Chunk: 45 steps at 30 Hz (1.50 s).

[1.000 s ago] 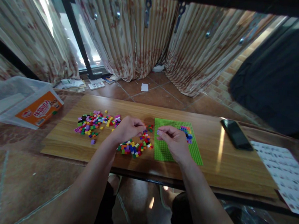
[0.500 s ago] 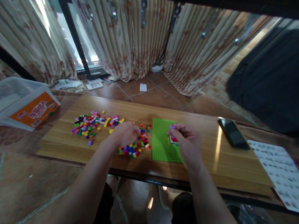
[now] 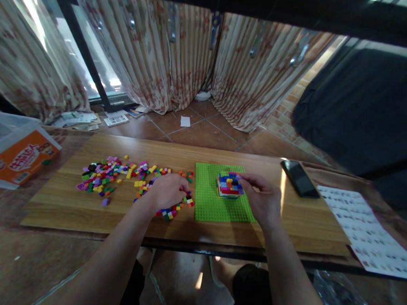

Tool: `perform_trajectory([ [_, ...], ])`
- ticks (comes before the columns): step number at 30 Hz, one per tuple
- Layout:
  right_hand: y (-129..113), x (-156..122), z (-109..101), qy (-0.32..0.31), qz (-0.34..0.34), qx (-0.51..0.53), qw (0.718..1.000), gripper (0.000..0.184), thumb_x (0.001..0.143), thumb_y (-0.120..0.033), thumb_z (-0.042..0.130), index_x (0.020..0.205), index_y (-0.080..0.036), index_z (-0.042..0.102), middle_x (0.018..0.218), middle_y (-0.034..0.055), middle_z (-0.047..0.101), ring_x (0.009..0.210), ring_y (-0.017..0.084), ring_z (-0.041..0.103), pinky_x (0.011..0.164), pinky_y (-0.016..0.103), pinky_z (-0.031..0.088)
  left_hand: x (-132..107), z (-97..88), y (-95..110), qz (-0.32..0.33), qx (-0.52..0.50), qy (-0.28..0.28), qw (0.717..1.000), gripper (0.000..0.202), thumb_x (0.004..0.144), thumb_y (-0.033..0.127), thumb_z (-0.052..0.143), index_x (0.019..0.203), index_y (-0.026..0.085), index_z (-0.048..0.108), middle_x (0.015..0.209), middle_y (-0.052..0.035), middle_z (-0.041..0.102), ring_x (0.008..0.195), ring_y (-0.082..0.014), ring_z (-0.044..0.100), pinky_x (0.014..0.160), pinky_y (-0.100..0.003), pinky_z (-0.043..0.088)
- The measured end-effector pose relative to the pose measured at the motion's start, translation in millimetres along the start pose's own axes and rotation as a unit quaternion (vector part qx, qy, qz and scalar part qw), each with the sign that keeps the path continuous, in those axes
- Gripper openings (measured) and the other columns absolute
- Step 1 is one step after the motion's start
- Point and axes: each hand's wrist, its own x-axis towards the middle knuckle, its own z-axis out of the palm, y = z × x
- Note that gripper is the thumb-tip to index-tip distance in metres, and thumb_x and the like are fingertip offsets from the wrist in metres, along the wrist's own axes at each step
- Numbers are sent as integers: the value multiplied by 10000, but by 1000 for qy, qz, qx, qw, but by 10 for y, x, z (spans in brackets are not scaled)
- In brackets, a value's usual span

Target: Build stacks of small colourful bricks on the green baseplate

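A green studded baseplate (image 3: pixel 209 199) lies on the wooden board. On it stands a small multicoloured block of stacked bricks (image 3: pixel 228 185). My right hand (image 3: pixel 261 200) is at the block's right side, its fingers pinched at the top edge on a small purple brick. My left hand (image 3: pixel 167 190) rests curled on a pile of loose coloured bricks (image 3: pixel 173 209) left of the plate; what its fingers hold is hidden. A second scatter of loose bricks (image 3: pixel 103 174) lies further left.
The wooden board (image 3: pixel 288 230) sits on a low table. A black phone (image 3: pixel 299 178) lies at the right, beside a printed sheet (image 3: pixel 363 229). An orange-labelled clear box (image 3: pixel 14 156) stands at the far left. Curtains hang behind, and papers lie on the tiled floor.
My right hand carried a purple brick from the plate's left part to the brick stack. My left hand dropped onto the loose pile. The view shifted right.
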Motion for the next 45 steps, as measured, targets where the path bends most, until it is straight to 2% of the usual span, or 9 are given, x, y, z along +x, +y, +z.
perform_trajectory([
  [5,-45,-32,105,-21,-58,-54,997,102,780,-311,668,801,-233,729,884,36,739,784,185,646,752,383,525,22,3,39,1,1,14,1000,189,750,195,561,760,252,741,759,-12,733,688,-171,644,648,-256,438],
  [9,-59,-31,149,-33,-88,-78,992,87,799,-283,640,806,-249,720,899,29,731,841,194,627,783,387,505,68,6,153,26,-29,47,998,221,822,218,512,786,210,730,787,-36,725,715,-172,644,680,-264,451],
  [15,-71,-33,166,-28,-108,-102,989,79,810,-262,634,812,-250,712,889,28,725,863,205,626,797,381,496,152,147,409,30,-118,117,986,242,834,182,514,990,176,700,957,-63,719,821,-173,647,770,-283,492],
  [21,-103,-57,243,-20,-139,-137,980,79,819,-229,626,793,-241,699,844,28,712,866,208,610,792,368,486,199,281,584,46,-176,107,977,331,817,133,523,1116,181,657,1031,-68,696,867,-173,643,820,-305,507],
  [30,-35,-64,332,-30,-176,-200,964,99,830,-242,615,785,-240,703,852,47,695,889,223,579,811,392,451,222,335,608,56,-194,105,974,408,831,120,490,1214,178,618,1073,-85,687,929,-188,644,884,-342,506],
  [36,-58,-63,296,-27,-164,-186,968,93,813,-245,635,767,-245,716,871,37,680,896,207,566,826,380,448,212,367,606,58,-172,104,978,438,839,138,496,1267,180,583,1113,-81,682,971,-192,641,920,-348,497],
  [40,-94,-51,243,-14,-131,-150,980,96,802,-251,644,731,-235,706,850,32,679,874,197,576,814,363,454,195,373,604,53,-164,100,980,448,846,144,495,1287,179,568,1123,-77,682,969,-186,643,922,-339,497],
  [45,-27,-13,225,25,-80,-118,989,136,828,-304,594,808,-219,699,873,43,682,884,205,590,836,383,451,168,417,604,46,-149,86,984,482,845,145,492,1324,185,525,1128,-65,684,966,-193,647,910,-339,502],
])
